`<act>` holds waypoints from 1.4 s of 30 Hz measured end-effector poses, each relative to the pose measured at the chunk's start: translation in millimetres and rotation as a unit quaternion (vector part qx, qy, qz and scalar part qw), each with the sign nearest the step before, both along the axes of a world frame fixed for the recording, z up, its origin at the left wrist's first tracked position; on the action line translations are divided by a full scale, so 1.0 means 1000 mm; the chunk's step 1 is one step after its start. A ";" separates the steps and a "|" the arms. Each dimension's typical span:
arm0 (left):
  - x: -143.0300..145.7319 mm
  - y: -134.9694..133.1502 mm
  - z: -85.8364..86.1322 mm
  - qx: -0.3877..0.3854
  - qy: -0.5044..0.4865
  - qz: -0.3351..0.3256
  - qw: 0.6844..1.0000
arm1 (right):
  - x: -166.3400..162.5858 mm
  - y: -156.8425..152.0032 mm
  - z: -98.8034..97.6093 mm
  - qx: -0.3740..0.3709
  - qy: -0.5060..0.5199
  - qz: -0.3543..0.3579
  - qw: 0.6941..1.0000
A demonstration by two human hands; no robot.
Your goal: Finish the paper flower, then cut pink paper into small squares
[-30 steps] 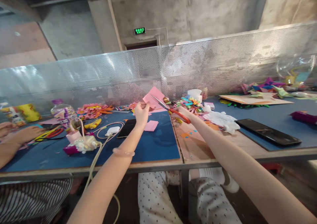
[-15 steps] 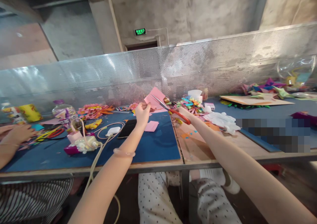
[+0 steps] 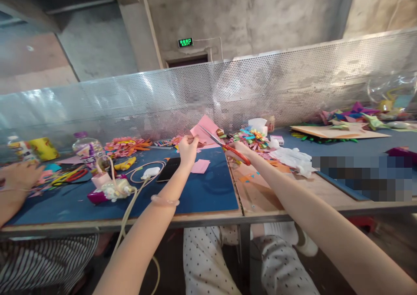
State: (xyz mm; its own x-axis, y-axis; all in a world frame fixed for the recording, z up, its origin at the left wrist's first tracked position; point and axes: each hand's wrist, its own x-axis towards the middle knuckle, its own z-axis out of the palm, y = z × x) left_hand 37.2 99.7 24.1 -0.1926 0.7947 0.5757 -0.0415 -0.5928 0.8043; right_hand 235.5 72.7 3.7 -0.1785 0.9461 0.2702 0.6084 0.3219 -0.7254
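My left hand (image 3: pixel 188 150) is closed on the lower edge of a pink paper sheet (image 3: pixel 206 127), holding it up above the blue mat (image 3: pixel 202 190). My right hand (image 3: pixel 240 150) grips red-handled scissors (image 3: pixel 228 146); their blades point up and left into the pink sheet. A small pink paper scrap (image 3: pixel 200 166) lies on the mat just below my left hand. A pale bracelet sits on my left wrist.
A dark phone (image 3: pixel 168 169) and a white charger with cable (image 3: pixel 148 172) lie left of my left arm. Piles of coloured paper cuttings (image 3: pixel 125 146) line the perforated metal screen (image 3: pixel 293 86). Another person's hand (image 3: pixel 18 175) works at the far left. White tissue (image 3: pixel 289 158) lies right.
The scissors and pink sheet stay almost where they were. The neighbour's hand at the far left has drawn back toward the left edge.
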 end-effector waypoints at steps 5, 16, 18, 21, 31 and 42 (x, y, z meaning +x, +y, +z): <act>0.000 0.001 0.000 -0.012 -0.013 -0.020 1.000 | -0.002 -0.003 0.002 0.023 -0.019 -0.012 0.999; -0.001 0.002 -0.001 -0.010 -0.009 -0.020 1.000 | -0.001 -0.001 -0.002 0.034 -0.028 -0.015 0.999; -0.001 0.002 -0.001 -0.011 -0.008 -0.018 1.000 | -0.001 0.001 -0.003 0.036 -0.025 -0.015 0.999; -0.001 0.002 -0.001 -0.011 -0.007 -0.012 1.000 | -0.001 0.003 -0.004 0.043 -0.022 -0.014 0.999; -0.002 0.002 0.000 -0.012 -0.008 -0.018 1.000 | -0.004 -0.005 0.000 0.022 -0.004 0.000 1.000; -0.002 0.001 0.002 -0.017 -0.001 -0.006 1.000 | -0.004 -0.005 -0.002 0.001 0.034 0.002 0.999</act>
